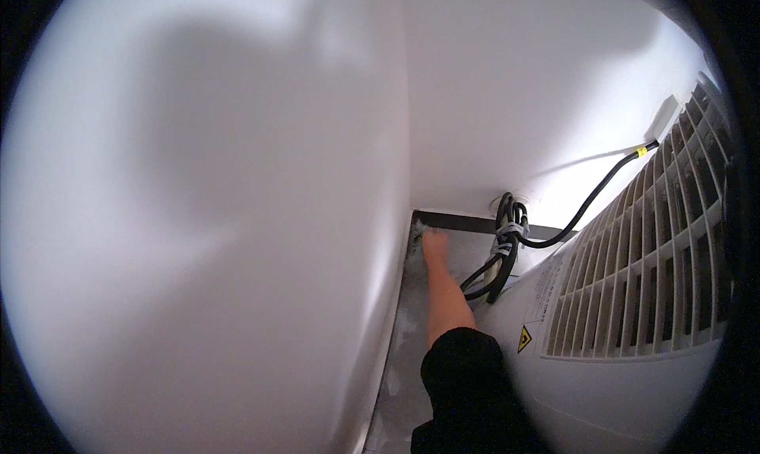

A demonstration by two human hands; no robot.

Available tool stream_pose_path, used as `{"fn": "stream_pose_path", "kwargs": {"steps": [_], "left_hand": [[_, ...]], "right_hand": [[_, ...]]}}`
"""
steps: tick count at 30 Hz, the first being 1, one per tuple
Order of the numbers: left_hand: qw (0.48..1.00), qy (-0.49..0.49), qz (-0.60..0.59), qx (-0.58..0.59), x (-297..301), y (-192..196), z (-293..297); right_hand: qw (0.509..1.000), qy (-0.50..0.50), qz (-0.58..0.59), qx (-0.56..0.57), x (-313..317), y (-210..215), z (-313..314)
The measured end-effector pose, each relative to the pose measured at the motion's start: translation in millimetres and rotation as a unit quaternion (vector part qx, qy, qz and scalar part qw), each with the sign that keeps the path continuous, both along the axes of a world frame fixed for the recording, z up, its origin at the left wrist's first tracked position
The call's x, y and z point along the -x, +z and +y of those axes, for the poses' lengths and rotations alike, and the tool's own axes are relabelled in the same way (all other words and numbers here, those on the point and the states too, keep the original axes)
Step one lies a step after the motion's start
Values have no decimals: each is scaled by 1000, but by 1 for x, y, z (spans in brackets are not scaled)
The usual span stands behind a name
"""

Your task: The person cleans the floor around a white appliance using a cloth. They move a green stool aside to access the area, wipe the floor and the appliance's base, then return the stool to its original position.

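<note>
My right hand (432, 239) reaches down to the floor in the corner where two white walls meet. Its fingers look closed, small and blurred at this distance. Against them, on the corner side, lies a pale grey, crumpled thing (419, 230); whether it is a cloth or a clump of dust I cannot tell. The bare forearm (450, 296) comes out of a black sleeve (467, 383) and passes through the narrow gap between the left wall and a white appliance. My left hand is out of view.
On the right stands the white appliance (617, 398) with a slatted grille (641, 272) and a yellow warning label (524, 339). A black cable (594, 205) runs from it to a tied cable bundle (508, 236), close beside my forearm. Dark skirting (459, 222) edges the grey floor (408, 335).
</note>
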State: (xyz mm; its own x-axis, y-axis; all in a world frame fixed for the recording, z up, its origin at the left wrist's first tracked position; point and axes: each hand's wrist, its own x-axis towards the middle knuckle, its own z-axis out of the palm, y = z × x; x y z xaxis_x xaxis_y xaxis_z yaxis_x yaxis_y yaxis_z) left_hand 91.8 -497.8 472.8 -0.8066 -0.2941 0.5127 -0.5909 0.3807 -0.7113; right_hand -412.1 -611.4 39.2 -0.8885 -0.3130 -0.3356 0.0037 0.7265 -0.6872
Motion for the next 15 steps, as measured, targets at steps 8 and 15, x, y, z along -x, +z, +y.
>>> {"fn": "stream_pose_path", "kwargs": {"steps": [8, 15], "left_hand": [[998, -20, 35, 37, 14, -16, -8], [998, -10, 21, 58, 34, -22, -17]], "right_hand": [[973, -73, 151, 159, 13, -24, -24], [953, -41, 69, 293, 57, -189, -65]]}}
